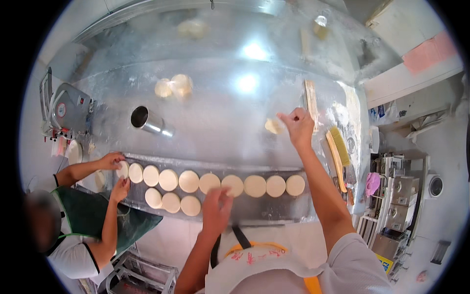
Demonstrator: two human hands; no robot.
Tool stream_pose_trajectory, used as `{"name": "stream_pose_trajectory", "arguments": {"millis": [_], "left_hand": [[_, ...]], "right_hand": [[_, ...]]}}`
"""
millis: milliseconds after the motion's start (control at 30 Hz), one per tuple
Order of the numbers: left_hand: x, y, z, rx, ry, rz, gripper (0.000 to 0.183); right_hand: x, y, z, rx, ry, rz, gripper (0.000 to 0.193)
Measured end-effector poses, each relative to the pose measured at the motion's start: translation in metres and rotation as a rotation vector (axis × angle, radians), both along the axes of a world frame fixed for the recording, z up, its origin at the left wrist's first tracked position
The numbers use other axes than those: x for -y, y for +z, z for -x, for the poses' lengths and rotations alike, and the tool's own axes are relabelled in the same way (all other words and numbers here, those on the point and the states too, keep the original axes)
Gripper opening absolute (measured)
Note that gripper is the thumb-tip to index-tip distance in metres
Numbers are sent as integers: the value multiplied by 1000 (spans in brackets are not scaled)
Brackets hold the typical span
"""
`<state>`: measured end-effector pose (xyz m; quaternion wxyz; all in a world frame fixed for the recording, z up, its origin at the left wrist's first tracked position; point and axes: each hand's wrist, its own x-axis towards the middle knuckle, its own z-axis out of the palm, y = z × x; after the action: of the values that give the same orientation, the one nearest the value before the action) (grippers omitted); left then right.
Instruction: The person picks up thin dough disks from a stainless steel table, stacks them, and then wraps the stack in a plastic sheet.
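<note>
Flat round dough pieces [255, 186] lie in a long row on a shallow metal tray [264, 209] along the near side of the steel table. A second row of three rounds [171, 202] sits nearer me on the left. My left hand [218, 208], smeared by motion, hovers at the near edge of the long row, partly covering one round; its grip is unclear. Farther right, over the table, my right hand [297, 128] has its thumb stretched out, apart from its curled fingers, and nothing shows between them. A small dough scrap [272, 126] is just left of it.
A co-worker's two hands [120, 188] touch the leftmost round. A metal cylinder [147, 120] and dough lumps [174, 86] are on the table. At right lie a wooden stick [311, 103], a brush [338, 152] and flour. A scale-like machine [71, 109] stands far left.
</note>
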<state>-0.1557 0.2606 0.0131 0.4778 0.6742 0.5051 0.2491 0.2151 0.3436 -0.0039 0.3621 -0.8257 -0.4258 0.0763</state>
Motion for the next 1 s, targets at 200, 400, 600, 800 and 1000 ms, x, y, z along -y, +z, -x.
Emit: {"name": "stream_pose_trajectory", "arguments": {"millis": [200,400,600,800,1000], "left_hand": [[-26,14,-103,80,-59,91,70],[-4,21,-101,405,-12,694,41],[26,42,-79,523,57,657,29],[49,95,-57,358,-122,528,28],[61,100,-29,286,-116,414,28]], "right_hand": [[119,36,99,-212,403,-124,15],[187,44,150,41,719,-36,41],[219,80,124,-332,821,-10,40],[185,91,56,-451,783,-146,39],[183,87,52,-818,924,282,22]]}}
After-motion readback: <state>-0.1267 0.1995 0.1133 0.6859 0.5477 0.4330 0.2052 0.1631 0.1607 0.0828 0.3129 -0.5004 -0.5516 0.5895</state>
